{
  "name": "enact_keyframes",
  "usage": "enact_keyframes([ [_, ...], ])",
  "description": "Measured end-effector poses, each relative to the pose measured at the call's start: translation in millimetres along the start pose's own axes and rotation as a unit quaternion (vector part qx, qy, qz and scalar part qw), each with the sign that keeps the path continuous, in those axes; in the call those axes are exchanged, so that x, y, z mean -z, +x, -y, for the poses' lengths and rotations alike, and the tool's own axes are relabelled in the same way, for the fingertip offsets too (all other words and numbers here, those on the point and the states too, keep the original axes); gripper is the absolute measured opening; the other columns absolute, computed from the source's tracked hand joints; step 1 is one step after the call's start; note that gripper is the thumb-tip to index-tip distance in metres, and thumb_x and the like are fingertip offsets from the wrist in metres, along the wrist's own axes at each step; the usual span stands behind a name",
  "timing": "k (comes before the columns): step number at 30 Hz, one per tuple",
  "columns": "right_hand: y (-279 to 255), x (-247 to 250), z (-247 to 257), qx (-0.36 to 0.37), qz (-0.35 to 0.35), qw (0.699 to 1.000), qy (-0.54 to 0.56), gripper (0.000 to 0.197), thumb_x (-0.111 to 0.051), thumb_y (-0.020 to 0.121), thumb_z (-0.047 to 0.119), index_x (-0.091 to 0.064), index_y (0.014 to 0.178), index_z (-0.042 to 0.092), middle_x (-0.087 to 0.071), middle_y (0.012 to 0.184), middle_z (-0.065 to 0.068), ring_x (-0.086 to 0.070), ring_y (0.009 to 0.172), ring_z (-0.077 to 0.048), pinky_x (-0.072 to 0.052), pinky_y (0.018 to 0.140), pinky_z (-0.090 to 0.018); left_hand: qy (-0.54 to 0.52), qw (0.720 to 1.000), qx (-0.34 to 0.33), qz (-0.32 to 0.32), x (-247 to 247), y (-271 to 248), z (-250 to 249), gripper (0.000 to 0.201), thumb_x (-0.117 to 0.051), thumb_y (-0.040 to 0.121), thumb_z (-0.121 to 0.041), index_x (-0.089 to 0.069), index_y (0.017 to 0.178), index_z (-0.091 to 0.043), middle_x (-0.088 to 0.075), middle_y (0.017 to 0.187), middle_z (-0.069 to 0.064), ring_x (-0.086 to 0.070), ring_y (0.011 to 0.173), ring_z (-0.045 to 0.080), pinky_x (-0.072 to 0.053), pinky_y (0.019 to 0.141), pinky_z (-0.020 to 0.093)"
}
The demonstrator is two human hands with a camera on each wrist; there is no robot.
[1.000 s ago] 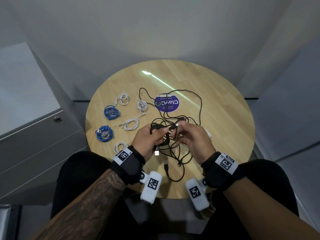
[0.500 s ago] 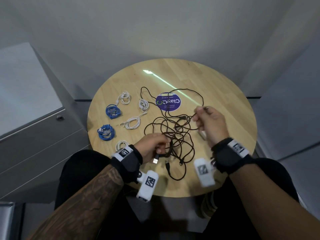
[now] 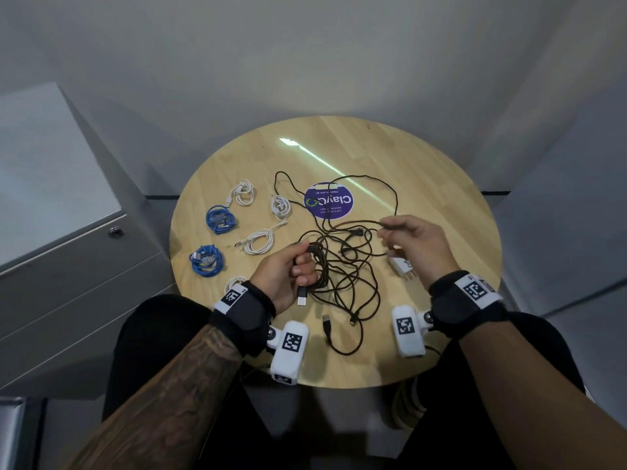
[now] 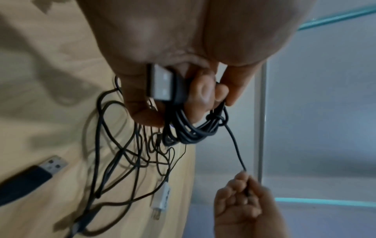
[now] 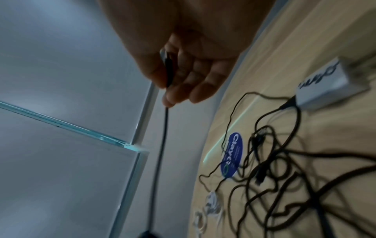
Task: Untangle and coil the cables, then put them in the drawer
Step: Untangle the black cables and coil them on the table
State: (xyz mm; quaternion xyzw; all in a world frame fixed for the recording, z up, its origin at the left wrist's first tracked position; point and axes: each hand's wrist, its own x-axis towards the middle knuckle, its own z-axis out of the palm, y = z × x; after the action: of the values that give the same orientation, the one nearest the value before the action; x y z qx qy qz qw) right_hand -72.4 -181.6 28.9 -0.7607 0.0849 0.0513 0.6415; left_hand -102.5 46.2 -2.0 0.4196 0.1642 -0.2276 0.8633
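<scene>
Change noted: right hand (image 3: pixel 412 244) now apart from left hand (image 3: pixel 288 276), off to the right; one second back, both hands together over the tangle. Free black strand (image 4: pixel 234 141) drawn out straight between the two hands.
Meaning for task: one cable end freed from the knot; judged mid-untangling, coiling of the black cable part done, drawer step not yet reached.
Left grip: fingers curled round a black coil (image 3: pixel 314 269) of several turns, USB plug (image 3: pixel 302 296) hanging below the palm, metal tip toward the wearer.
Right grip: narrow pinch, thumb and fingertips (image 5: pixel 171 96) on the small plug end of the strand.
Strand axis: long axis left to right in the head view, from coil up and across to the pinch; taut, lifted off the table (image 3: pixel 441 184).
Remaining tangle: loose black cables (image 3: pixel 353 262) spread on the table between and ahead of the hands, one loop reaching past the purple sticker (image 3: pixel 329 201); a second USB plug (image 3: pixel 326 318) lying flat near the front edge, tip pointing away from the wearer.
Finished items: white coils (image 3: pixel 259 242) and blue coils (image 3: pixel 220 218) on the left part of the table, apart from the tangle.
White adapter (image 3: pixel 403 266): on the table just under the right hand.
Drawer unit (image 3: pixel 68 249): left of the table, drawers closed.
</scene>
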Motion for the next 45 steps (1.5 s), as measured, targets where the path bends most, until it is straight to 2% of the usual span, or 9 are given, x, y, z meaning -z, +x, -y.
enact_keyframes([
  [5,-6,-30,-24,0.010,0.159,0.973,-0.165,0.024,-0.072,0.089,0.018,-0.075,0.110,0.029,-0.072,0.105,0.015,-0.065,0.096,0.000,-0.049,0.089,-0.019,0.014,0.999,0.000,0.035,-5,-3,5,0.035,-0.051,0.092,-0.028,-0.035,0.063,-0.015,-0.026,0.053,-0.003,-0.023,0.050,0.012,-0.026,0.047,0.020],
  [9,-14,-48,-35,-0.048,0.237,0.967,-0.083,0.032,-0.065,0.086,-0.005,-0.066,0.116,0.007,-0.063,0.087,-0.007,-0.054,0.079,-0.019,-0.044,0.067,-0.022,0.059,0.998,0.018,0.033,-6,-6,14,0.039,-0.044,0.098,-0.029,-0.034,0.063,-0.016,-0.025,0.051,-0.003,-0.025,0.047,0.012,-0.028,0.046,0.019],
  [16,-21,-50,-32,-0.135,0.224,0.960,0.096,0.022,-0.054,0.093,-0.009,-0.059,0.097,0.012,-0.064,0.084,-0.006,-0.056,0.071,-0.015,-0.046,0.065,-0.027,0.072,0.996,0.031,0.048,-9,-8,15,0.040,-0.041,0.100,-0.029,-0.034,0.063,-0.016,-0.024,0.051,-0.004,-0.023,0.047,0.011,-0.022,0.047,0.020],
  [21,-25,-53,-30,-0.108,0.231,0.963,0.091,0.027,-0.052,0.093,-0.007,-0.055,0.102,0.018,-0.065,0.084,-0.005,-0.058,0.072,-0.015,-0.049,0.064,-0.027,0.051,0.997,0.034,0.047,-8,-11,12,0.039,-0.043,0.098,-0.030,-0.036,0.062,-0.017,-0.023,0.053,-0.004,-0.024,0.047,0.011,-0.018,0.050,0.022],
  [25,-27,-57,-30,-0.072,0.215,0.965,0.130,0.015,-0.057,0.094,0.005,-0.060,0.103,0.016,-0.064,0.089,-0.004,-0.060,0.083,-0.018,-0.051,0.068,-0.028,0.029,0.999,0.011,0.017,-7,-11,9,0.038,-0.046,0.096,-0.030,-0.037,0.062,-0.016,-0.025,0.052,-0.004,-0.025,0.048,0.012,-0.031,0.046,0.019],
  [28,-30,-60,-32,-0.059,0.232,0.960,0.147,0.033,-0.068,0.090,0.002,-0.050,0.116,0.013,-0.066,0.083,0.005,-0.064,0.082,-0.013,-0.051,0.077,-0.029,0.038,0.999,0.012,0.016,-8,-12,7,0.039,-0.042,0.099,-0.031,-0.036,0.063,-0.016,-0.025,0.051,-0.004,-0.027,0.048,0.012,-0.039,0.048,0.021],
  [32,-30,-63,-35,-0.080,0.190,0.956,0.208,0.054,-0.068,0.089,-0.002,-0.040,0.131,0.016,-0.068,0.085,-0.002,-0.067,0.081,-0.014,-0.054,0.083,-0.031,0.032,0.999,0.020,0.016,-8,-12,10,0.041,-0.045,0.098,-0.032,-0.038,0.060,-0.016,-0.025,0.050,-0.004,-0.028,0.046,0.011,-0.029,0.048,0.020],
  [39,-31,-62,-31,-0.110,0.206,0.947,0.221,0.010,-0.063,0.096,0.023,-0.069,0.097,0.015,-0.063,0.094,-0.012,-0.058,0.091,-0.024,-0.050,0.081,-0.030,0.021,0.999,0.026,0.028,-8,-13,10,0.041,-0.044,0.098,-0.030,-0.038,0.060,-0.016,-0.024,0.051,-0.004,-0.024,0.047,0.011,-0.031,0.046,0.018],
  [45,-32,-61,-38,-0.021,0.269,0.956,0.111,0.061,-0.083,0.069,0.022,-0.054,0.122,0.019,-0.064,0.113,-0.001,-0.062,0.104,-0.012,-0.054,0.093,-0.032,-0.015,1.000,0.016,-0.001,-7,-13,7,0.039,-0.044,0.097,-0.032,-0.038,0.062,-0.016,-0.027,0.048,-0.004,-0.030,0.041,0.010,-0.039,0.049,0.021],
])
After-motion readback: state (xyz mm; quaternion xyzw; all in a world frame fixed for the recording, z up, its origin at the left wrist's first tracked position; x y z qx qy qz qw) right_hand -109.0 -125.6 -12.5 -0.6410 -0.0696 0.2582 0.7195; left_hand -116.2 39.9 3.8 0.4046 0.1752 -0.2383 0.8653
